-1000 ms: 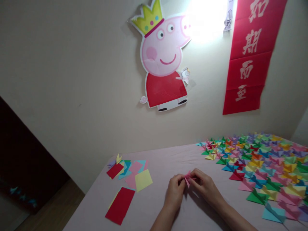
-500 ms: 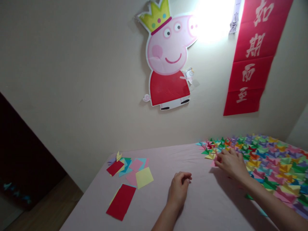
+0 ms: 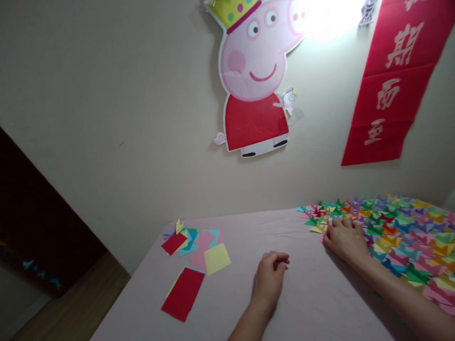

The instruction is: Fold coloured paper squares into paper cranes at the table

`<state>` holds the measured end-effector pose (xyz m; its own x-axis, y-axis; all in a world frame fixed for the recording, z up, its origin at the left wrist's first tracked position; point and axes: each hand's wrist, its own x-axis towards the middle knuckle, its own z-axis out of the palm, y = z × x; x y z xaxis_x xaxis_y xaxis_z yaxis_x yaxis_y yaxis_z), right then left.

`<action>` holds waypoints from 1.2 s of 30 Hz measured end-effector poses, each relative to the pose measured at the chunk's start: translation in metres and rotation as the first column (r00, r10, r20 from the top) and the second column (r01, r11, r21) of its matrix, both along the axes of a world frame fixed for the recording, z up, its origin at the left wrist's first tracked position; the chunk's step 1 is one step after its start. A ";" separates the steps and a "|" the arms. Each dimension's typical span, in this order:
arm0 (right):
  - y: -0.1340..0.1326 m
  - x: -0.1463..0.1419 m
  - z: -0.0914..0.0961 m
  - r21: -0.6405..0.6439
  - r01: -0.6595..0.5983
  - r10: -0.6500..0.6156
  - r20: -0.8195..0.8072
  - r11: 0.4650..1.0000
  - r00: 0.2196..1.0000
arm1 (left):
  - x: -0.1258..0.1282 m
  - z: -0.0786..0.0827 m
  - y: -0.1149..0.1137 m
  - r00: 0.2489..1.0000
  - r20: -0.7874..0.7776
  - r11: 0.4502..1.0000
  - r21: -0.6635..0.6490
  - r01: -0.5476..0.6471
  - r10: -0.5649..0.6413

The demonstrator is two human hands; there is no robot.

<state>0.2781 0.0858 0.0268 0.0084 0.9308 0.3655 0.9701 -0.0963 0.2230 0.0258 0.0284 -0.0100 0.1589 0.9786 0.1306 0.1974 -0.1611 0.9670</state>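
Observation:
At the left edge of a dense spread of folded paper cranes [image 3: 391, 229] in many colours, my right hand [image 3: 346, 239] reaches down with its fingers curled. A sliver of a pink paper crane [image 3: 323, 239] shows at its fingertips; the rest of it is hidden under the hand. A pale yellow crane [image 3: 317, 228] sits just beyond the fingers. My left hand [image 3: 270, 277] rests on the pink-covered table [image 3: 298, 312] near the middle, loosely curled, with a gap between thumb and forefinger and nothing in it.
To the left lie red paper sheets [image 3: 184, 293], a yellow square [image 3: 217, 259], and pink and blue squares [image 3: 204, 240]. A small yellow folded piece [image 3: 179, 226] stands behind them. A pig cutout [image 3: 256, 118] and a red banner [image 3: 387, 99] hang on the wall.
My right hand has lowered at the edge of the cranes, and less of the pink crane shows. My left hand stays nearly still. The view has tilted down and shifted left slightly.

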 end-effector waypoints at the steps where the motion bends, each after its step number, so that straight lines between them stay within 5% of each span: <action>1: 0.000 0.000 -0.001 0.000 -0.001 0.001 -0.001 1.000 1.000 | 0.000 0.000 0.000 1.000 -0.001 1.000 0.001 -0.001 0.001; 7: 0.002 0.001 0.001 0.012 -0.019 0.020 -0.057 1.000 0.998 | -0.001 0.000 -0.001 1.000 -0.008 1.000 0.015 0.006 -0.005; 15: -0.020 0.022 0.041 0.234 0.156 -0.065 -0.355 0.960 0.933 | -0.002 -0.004 0.000 1.000 -0.030 0.999 0.033 -0.001 0.002; 19: -0.053 -0.009 0.035 0.361 -0.068 0.225 -0.415 0.930 0.881 | -0.002 -0.005 0.001 0.999 -0.051 0.998 0.058 -0.005 0.008; 21: -0.073 -0.042 0.021 0.335 -0.282 0.414 -0.441 0.899 0.796 | -0.002 -0.004 0.000 0.998 -0.065 0.997 0.082 -0.008 0.013; 24: -0.100 -0.093 -0.001 0.220 -0.501 0.533 -0.537 0.837 0.654 | -0.003 -0.002 0.000 0.996 -0.087 0.993 0.114 -0.020 0.030; 28: -0.112 -0.124 -0.020 0.163 -0.601 0.547 -0.642 0.782 0.538 | -0.003 0.001 -0.002 0.991 -0.115 0.990 0.132 -0.054 0.069; 36: -0.098 -0.102 -0.033 0.076 -0.581 0.380 -0.822 0.810 0.424 | 0.002 0.012 -0.011 0.973 -0.179 0.977 0.184 -0.110 0.143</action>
<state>0.1762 -0.0120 -0.0061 -0.2831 0.9204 0.2698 0.6220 0.3903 -0.6788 0.0276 0.0172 0.0023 0.0732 0.9577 0.2782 0.4041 -0.2835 0.8697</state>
